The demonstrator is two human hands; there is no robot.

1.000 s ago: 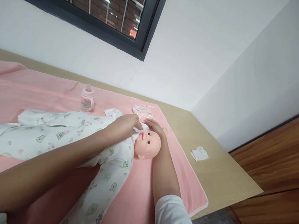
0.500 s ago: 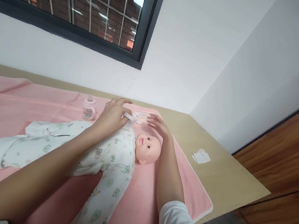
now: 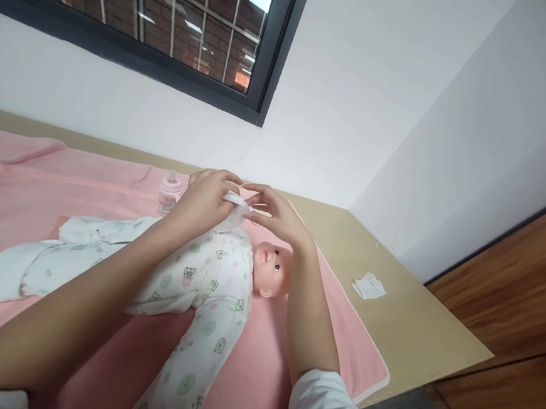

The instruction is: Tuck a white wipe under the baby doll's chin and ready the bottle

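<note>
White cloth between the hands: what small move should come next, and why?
I'd probably have the right hand pinch the edge of the white cloth nearest it. The left hand clearly grips the cloth, while the right fingertips are right at that edge; whether they already grip it, I can't tell.

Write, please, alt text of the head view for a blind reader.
A person's left hand holds a white tissue, with the right hand close by, near a doll lying face up on a pink blanket. A baby bottle stands nearby.
</note>
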